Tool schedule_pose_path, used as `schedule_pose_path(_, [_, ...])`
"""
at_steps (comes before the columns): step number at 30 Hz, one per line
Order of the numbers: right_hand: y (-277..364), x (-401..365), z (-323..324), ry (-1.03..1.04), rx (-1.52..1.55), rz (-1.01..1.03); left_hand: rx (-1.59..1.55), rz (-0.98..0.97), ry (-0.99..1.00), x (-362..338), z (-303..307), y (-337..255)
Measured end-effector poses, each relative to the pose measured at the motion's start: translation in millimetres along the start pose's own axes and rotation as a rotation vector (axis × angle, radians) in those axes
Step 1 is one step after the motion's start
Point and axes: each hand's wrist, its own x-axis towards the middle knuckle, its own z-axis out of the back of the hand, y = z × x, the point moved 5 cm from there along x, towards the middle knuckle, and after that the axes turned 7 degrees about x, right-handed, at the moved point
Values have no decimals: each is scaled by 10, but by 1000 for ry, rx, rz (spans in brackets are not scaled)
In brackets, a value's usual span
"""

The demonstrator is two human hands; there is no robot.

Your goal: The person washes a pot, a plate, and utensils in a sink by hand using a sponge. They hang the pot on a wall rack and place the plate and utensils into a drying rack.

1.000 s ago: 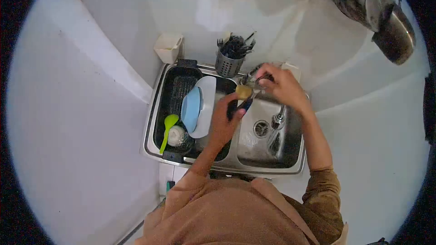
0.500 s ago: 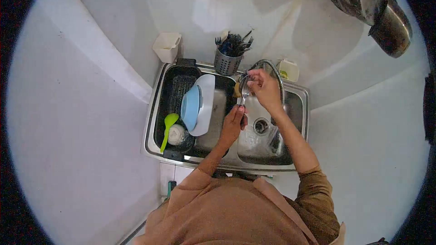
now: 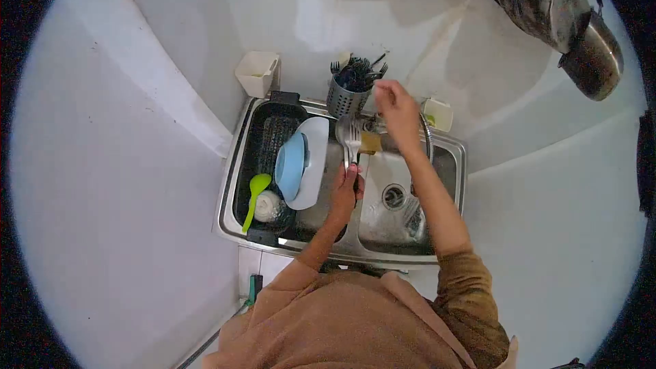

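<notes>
My left hand (image 3: 347,190) is closed around the handles of a fork (image 3: 353,138) and a spoon (image 3: 342,132), held upright over the divider between the two sink basins. Raised above the back of the right basin, my right hand (image 3: 396,106) is beside a perforated metal holder (image 3: 345,100) full of cutlery. Its fingers are curled, and whether they hold anything is too unclear to tell. A yellow sponge (image 3: 370,142) lies behind the fork, near the faucet.
In the left basin a black rack (image 3: 263,234) holds a white plate (image 3: 314,164), a blue bowl (image 3: 290,167) and a green spoon (image 3: 259,183). White containers (image 3: 258,74) (image 3: 439,115) flank the sink's back. Pans (image 3: 536,3) hang at upper right.
My left hand has shifted slightly left and down with the cutlery. My right hand has come away from the fork, upward toward the holder. The view has tilted slightly.
</notes>
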Motion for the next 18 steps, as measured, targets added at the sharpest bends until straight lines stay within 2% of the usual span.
schedule_pose_path(2, [44, 335, -238, 47, -162, 181, -43, 12, -56, -26, -21, -23])
schedule_pose_path(3, [-16, 474, -352, 48, -160, 188, -85, 23, -112, -33, -12, -27])
schedule_pose_path(5, [-184, 690, -660, 142, -424, 274, -126, 24, -94, -46, 11, 16])
schedule_pose_path(7, [-420, 831, -867, 217, -532, 258, -168, 25, -78, -57, 23, -13])
schedule_pose_path(9, [-482, 971, -970, 294, -640, 235, 89, 13, -143, -136, 54, -167])
schedule_pose_path(10, [-448, 1060, -967, 268, -654, 251, 138, 68, -123, -166, 72, -187])
schedule_pose_path(14, [287, 1063, -599, 195, -695, 312, 131, 58, -138, -130, 128, -168])
schedule_pose_path(16, [696, 892, -295, 100, -666, 418, -21, 16, -112, -18, 118, -165])
schedule_pose_path(18, [923, 625, 30, -33, -483, 379, -40, -23, -123, 87, 117, -287])
